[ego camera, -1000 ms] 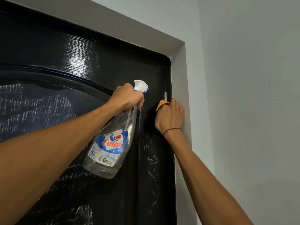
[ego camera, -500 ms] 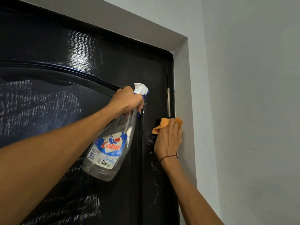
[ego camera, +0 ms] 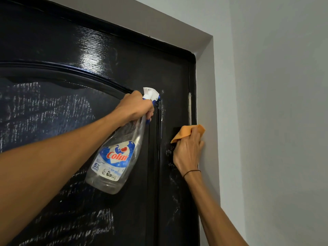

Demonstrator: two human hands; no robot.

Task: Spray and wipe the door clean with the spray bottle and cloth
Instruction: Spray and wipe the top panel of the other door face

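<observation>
Cloth [ego camera: 188, 133] at door [ego camera: 53, 41] edge, under hinge [ego camera: 190, 109].
My right hand [ego camera: 188, 153] presses it; left hand [ego camera: 134, 108], at nine o'clock, grips spray bottle [ego camera: 115, 157].

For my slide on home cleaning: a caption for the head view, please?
Left hand holds the spray bottle while right hand presses an orange cloth to the black door.
</observation>
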